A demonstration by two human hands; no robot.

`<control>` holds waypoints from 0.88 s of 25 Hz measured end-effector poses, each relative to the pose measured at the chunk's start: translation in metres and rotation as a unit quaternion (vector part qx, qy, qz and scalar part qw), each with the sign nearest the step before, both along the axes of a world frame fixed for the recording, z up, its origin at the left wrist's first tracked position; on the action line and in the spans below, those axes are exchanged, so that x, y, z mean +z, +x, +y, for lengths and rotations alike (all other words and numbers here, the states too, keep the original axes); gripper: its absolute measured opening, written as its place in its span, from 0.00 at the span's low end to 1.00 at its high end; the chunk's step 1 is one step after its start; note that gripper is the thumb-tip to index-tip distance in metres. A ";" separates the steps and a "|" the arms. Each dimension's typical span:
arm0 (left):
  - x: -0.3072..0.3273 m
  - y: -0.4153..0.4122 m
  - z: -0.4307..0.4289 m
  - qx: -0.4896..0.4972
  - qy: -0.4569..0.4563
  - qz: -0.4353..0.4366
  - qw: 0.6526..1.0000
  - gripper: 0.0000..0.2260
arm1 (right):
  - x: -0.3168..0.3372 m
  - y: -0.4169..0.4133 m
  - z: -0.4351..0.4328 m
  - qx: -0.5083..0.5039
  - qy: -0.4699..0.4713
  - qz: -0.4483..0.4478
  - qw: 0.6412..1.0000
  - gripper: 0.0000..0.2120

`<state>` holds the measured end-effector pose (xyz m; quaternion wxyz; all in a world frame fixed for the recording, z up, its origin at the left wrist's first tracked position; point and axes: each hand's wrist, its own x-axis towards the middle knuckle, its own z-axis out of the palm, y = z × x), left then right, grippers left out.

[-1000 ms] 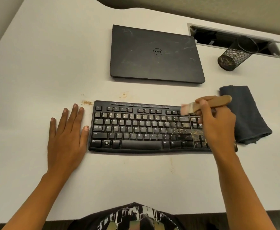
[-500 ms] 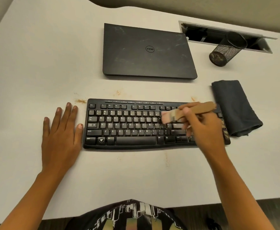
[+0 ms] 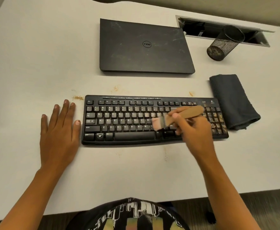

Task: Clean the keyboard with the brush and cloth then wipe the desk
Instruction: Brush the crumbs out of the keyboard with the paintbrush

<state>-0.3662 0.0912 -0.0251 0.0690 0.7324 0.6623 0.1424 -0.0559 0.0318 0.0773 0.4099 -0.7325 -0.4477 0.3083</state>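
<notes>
Wooden-handled flat brush (image 3: 177, 117), bristles blurred, met the black plastic keyboard (image 3: 127, 120) right of centre, gripped by the right hand (image 3: 194, 131), whose curled fingers hid some keys. The left hand (image 3: 59, 130) lay flat, fingers straight, on the crumb-flecked white desk (image 3: 36, 63); a folded dark-grey cloth (image 3: 232, 100) sat just beside the keyboard.

My head carries the only camera, a wide-angle view looking forward and steeply down onto the white desk (image 3: 36, 55) from close above. The keyboard (image 3: 134, 136) sits mid-frame, and my shirt (image 3: 132, 216) fills the bottom edge.
</notes>
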 end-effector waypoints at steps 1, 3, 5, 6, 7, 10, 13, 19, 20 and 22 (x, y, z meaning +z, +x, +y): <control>0.000 0.000 0.000 0.000 0.000 -0.001 1.000 0.26 | 0.000 0.010 -0.001 -0.043 0.003 -0.011 0.999 0.06; -0.001 0.000 -0.001 0.000 -0.002 -0.003 1.000 0.26 | 0.003 0.026 -0.005 -0.106 0.018 -0.095 0.990 0.06; -0.001 -0.001 -0.001 -0.001 -0.002 -0.002 1.000 0.26 | 0.007 0.028 -0.006 -0.094 0.042 -0.145 0.984 0.06; 0.000 -0.001 -0.001 -0.001 -0.002 -0.002 1.000 0.26 | 0.008 0.027 -0.003 -0.073 0.056 -0.142 0.986 0.07; 0.000 -0.001 0.000 -0.001 -0.003 -0.002 1.000 0.26 | 0.009 0.027 0.002 -0.056 0.062 -0.143 0.986 0.07; 0.001 0.000 -0.001 0.002 -0.003 -0.006 1.000 0.27 | 0.012 0.039 0.029 -0.056 0.042 -0.179 0.981 0.05; 0.002 0.000 -0.001 -0.001 -0.004 -0.008 1.000 0.27 | 0.013 0.051 0.044 -0.040 -0.007 -0.203 0.978 0.09; 0.000 0.000 -0.002 0.004 -0.004 -0.007 1.000 0.26 | 0.021 0.052 -0.023 0.012 -0.100 -0.205 0.974 0.21; 0.000 0.000 -0.002 0.005 -0.005 -0.007 1.000 0.26 | 0.022 0.051 -0.029 0.007 -0.103 -0.202 0.974 0.20; -0.001 0.000 -0.002 0.003 -0.007 -0.007 1.000 0.26 | 0.025 0.048 -0.026 -0.020 -0.066 -0.182 0.981 0.19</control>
